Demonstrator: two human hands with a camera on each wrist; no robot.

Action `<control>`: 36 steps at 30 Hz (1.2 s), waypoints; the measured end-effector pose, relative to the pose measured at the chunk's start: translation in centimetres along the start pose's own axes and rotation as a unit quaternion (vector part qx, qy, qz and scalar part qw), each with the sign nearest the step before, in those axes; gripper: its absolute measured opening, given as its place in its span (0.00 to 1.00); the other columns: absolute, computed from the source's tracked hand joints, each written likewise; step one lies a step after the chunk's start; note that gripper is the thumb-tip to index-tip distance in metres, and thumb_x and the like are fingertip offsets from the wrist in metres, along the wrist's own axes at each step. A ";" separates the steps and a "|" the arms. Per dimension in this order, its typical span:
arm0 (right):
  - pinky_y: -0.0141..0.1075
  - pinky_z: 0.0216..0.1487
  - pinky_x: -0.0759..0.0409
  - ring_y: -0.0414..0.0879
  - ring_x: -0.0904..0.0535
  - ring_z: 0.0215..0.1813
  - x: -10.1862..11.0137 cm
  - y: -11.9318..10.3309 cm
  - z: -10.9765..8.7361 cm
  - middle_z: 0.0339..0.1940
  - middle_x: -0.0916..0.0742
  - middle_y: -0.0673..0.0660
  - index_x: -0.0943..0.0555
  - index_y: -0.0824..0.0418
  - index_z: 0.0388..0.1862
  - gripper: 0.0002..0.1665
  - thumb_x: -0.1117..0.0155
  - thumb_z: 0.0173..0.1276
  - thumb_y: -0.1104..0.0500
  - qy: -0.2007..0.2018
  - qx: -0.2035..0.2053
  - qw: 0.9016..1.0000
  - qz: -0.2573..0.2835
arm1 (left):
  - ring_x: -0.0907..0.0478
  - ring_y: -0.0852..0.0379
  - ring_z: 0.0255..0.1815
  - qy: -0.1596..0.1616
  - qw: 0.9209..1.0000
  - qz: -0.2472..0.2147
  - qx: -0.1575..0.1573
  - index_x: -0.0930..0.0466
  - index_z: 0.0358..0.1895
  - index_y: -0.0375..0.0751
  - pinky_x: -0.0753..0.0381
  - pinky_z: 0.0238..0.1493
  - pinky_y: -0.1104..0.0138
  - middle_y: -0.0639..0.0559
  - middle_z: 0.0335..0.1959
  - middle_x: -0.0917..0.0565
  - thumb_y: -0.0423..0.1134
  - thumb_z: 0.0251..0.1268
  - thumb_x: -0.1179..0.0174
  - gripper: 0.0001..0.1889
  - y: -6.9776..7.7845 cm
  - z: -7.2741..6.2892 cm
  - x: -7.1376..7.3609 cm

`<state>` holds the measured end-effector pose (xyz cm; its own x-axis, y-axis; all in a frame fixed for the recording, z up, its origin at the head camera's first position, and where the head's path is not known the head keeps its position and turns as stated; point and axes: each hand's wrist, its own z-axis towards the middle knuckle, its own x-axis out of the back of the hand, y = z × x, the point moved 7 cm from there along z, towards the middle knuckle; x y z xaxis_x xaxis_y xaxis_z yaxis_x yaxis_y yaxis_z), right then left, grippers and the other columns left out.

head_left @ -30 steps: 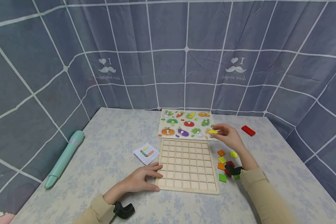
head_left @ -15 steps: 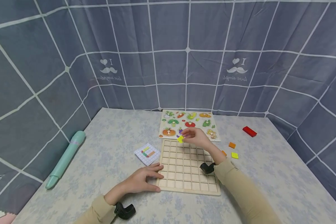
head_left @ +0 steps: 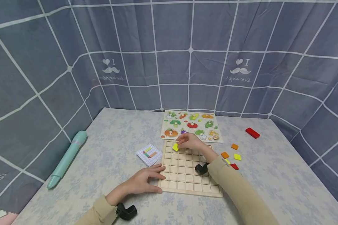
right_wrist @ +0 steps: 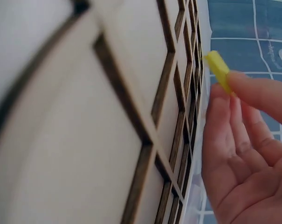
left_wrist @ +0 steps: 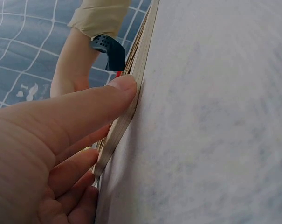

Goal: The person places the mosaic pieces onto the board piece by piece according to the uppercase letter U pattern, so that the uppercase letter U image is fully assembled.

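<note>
A yellow square tile is pinched between the thumb and fingers of my right hand, close over the upper left cells of a wooden grid board. In the right wrist view the yellow tile is seen edge-on at the thumb tip, beside the grid. My left hand rests at the board's left edge with fingers relaxed. In the left wrist view its thumb touches the board's side. A card printed with a coloured pattern on a grid lies left of the board.
Loose orange, yellow and red tiles lie right of the board, partly hidden by the right sleeve. A red block sits farther back. Behind the board lies a vegetable puzzle. A mint-green stick-like object lies far left.
My right hand has carried the yellow tile leftward from the vegetable puzzle's right side, then down over the board's upper left cells. My left hand has stayed at the board's edge.
</note>
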<state>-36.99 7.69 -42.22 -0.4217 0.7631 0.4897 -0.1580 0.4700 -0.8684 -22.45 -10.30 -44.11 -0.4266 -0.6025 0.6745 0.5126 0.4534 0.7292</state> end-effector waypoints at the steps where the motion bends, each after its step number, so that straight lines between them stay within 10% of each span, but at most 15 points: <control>1: 0.35 0.41 0.22 0.43 0.18 0.35 -0.1 0.1 0.1 0.35 0.14 0.54 0.20 0.67 0.47 0.17 0.31 0.59 0.63 -0.001 -0.002 1.000 -0.002 | 0.45 0.48 0.72 0.001 1.000 0.001 -0.002 0.17 0.51 0.44 0.43 0.68 0.52 0.49 0.67 0.32 0.52 0.52 0.31 0.24 0.1 0.0 0.0; 23: 0.36 0.46 0.20 0.46 0.17 0.42 -0.8 0.2 0.1 0.39 0.13 0.56 0.20 0.68 0.49 0.16 0.34 0.62 0.63 -0.034 0.014 0.999 -0.021 | 0.45 0.49 0.72 -0.002 1.000 -0.010 0.008 0.17 0.51 0.43 0.44 0.69 0.53 0.49 0.68 0.33 0.51 0.52 0.31 0.24 0.1 0.1 0.0; 36: 0.45 0.53 0.24 0.52 0.21 0.52 4.8 -2.7 -3.7 0.50 0.17 0.61 0.23 0.65 0.55 0.24 0.34 0.63 0.55 -0.029 0.047 0.997 -0.050 | 0.45 0.49 0.72 -0.002 1.000 -0.007 0.015 0.18 0.51 0.43 0.44 0.69 0.52 0.49 0.68 0.33 0.52 0.51 0.31 0.25 0.3 0.0 0.1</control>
<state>-35.26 11.77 -37.26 -0.4494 0.6867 0.5714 -0.2833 0.4970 -0.8202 -22.30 -10.19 -43.83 -0.4360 -0.6065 0.6649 0.4843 0.4647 0.7413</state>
